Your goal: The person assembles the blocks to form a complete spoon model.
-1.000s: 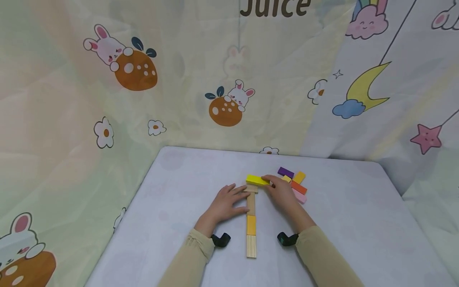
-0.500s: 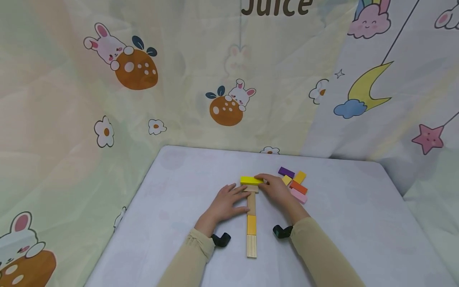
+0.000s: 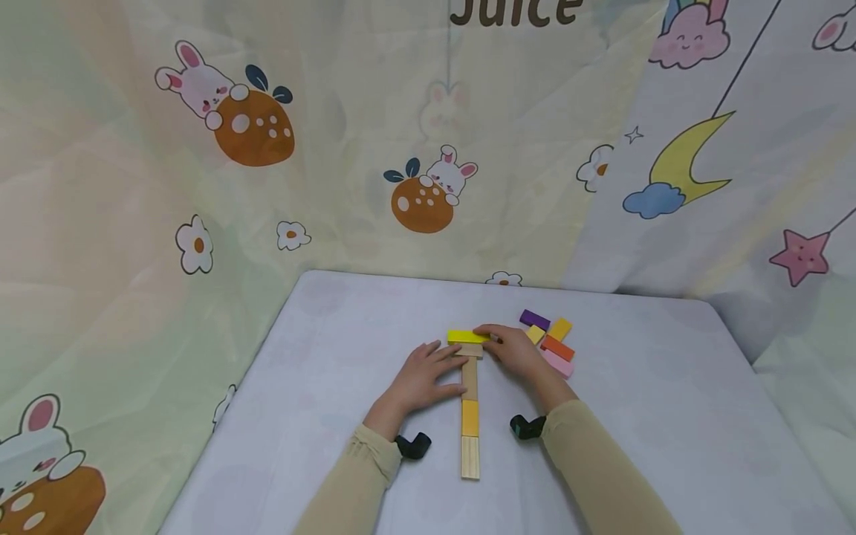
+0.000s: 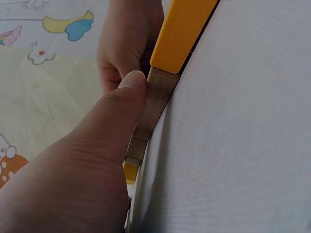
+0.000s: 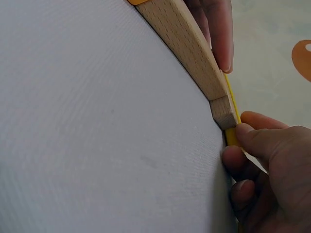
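Observation:
My right hand (image 3: pixel 518 355) pinches the right end of a bright yellow block (image 3: pixel 461 336), which lies crosswise at the far end of a row. Against its near side is a plain wooden block (image 3: pixel 472 350), also crosswise. Nearer me, a second wooden block (image 5: pixel 187 48), an orange-yellow block (image 3: pixel 470 418) and a pale wooden block (image 3: pixel 470 458) run lengthwise in line. My left hand (image 3: pixel 417 377) lies left of the row with fingers spread. Its fingertips touch the crosswise wooden block, and its thumb (image 4: pixel 132 82) is against the lengthwise one.
Right of my right hand lie loose blocks: purple (image 3: pixel 535 320), orange-yellow (image 3: pixel 559 329), light yellow (image 3: pixel 535 334), red-orange (image 3: pixel 557 348) and pink (image 3: pixel 556 363). They sit close together on the white table (image 3: pixel 642 416). A printed cloth (image 3: pixel 348 134) hangs behind the table's far edge.
My right hand has shifted left with the yellow block, which now lies straight along the crosswise wooden block instead of slanting. The left hand stays in place.

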{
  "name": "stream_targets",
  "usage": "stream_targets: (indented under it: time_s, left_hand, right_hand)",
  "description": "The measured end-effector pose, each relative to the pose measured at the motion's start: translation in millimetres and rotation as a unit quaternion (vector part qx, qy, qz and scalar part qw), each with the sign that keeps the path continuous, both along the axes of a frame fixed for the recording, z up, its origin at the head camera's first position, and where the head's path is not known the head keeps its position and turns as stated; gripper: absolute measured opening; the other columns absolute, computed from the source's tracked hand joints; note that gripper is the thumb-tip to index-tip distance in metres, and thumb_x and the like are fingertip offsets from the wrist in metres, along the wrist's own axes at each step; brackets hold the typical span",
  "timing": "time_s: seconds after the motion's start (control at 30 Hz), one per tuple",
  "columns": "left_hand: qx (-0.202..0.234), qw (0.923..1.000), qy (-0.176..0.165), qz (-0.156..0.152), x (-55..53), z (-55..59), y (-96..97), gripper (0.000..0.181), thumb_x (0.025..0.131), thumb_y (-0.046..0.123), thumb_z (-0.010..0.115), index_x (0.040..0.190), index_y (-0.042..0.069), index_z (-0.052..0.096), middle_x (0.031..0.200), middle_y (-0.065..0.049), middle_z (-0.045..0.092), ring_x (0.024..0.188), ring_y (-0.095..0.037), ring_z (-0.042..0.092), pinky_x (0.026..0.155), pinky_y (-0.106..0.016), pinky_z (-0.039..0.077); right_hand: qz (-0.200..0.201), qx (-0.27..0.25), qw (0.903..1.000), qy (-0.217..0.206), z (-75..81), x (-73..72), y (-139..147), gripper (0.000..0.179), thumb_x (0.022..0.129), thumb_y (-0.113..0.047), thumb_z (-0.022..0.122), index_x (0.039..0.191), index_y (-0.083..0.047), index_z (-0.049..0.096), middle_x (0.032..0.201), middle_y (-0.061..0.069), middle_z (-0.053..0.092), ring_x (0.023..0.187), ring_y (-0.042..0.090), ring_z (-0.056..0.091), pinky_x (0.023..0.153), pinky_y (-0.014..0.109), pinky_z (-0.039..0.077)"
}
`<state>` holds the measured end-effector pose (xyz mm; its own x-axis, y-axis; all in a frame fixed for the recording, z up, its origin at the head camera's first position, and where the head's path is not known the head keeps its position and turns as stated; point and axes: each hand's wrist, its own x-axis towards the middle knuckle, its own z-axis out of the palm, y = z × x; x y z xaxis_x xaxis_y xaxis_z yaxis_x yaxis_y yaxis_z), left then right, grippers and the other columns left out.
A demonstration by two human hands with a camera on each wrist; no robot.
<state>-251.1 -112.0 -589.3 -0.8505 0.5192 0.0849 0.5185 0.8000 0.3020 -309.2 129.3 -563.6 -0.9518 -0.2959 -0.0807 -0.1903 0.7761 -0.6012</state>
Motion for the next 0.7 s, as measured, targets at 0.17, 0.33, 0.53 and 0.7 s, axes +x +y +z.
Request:
stream_targets:
  time_s: [0.17,0.33,0.53,0.7]
  left_hand:
    - [-0.001,1.0000,-0.006,0.002,0.0,0.8,0.2,0.065,0.090,0.073,0.047,0.148,0.045,0.040,0.161,0.019,0.028,0.151,-0.026,0.025,0.124,-0.050,0.021]
    - [0.002,1.0000,-0.008,0.002,-0.2,0.4,0.5,0.064,0.090,0.072,0.048,0.148,0.044,0.040,0.161,0.019,0.028,0.151,-0.027,0.025,0.124,-0.051,0.021]
    - [0.001,1.0000,-0.008,-0.001,-0.8,1.2,0.3,0.065,0.090,0.073,0.047,0.148,0.044,0.040,0.161,0.018,0.027,0.152,-0.025,0.024,0.125,-0.049,0.019]
    - [-0.002,1.0000,-0.003,-0.004,-1.6,0.3,0.2,0.065,0.090,0.073,0.046,0.148,0.044,0.040,0.161,0.017,0.028,0.151,-0.025,0.025,0.125,-0.049,0.019]
  right_hand:
    - [0.012,0.002,0.9999,-0.003,0.5,-0.6,0.8,0.032,0.102,-0.026,0.056,0.132,-0.035,0.062,0.143,-0.004,0.057,0.135,0.026,0.052,0.111,0.053,0.043]
    - [0.010,0.003,0.9999,-0.005,0.6,0.2,0.5,0.033,0.102,-0.025,0.055,0.133,-0.035,0.061,0.145,-0.004,0.056,0.137,0.026,0.050,0.112,0.053,0.042]
    - [0.023,0.005,0.9996,0.013,1.3,2.2,-1.2,0.037,0.103,-0.025,0.055,0.139,-0.031,0.057,0.152,-0.007,0.047,0.144,0.024,0.040,0.117,0.052,0.036]
    - [0.026,0.000,0.9991,0.033,2.8,6.7,0.9,0.040,0.103,-0.025,0.054,0.143,-0.028,0.053,0.159,-0.006,0.037,0.147,0.025,0.035,0.116,0.052,0.036]
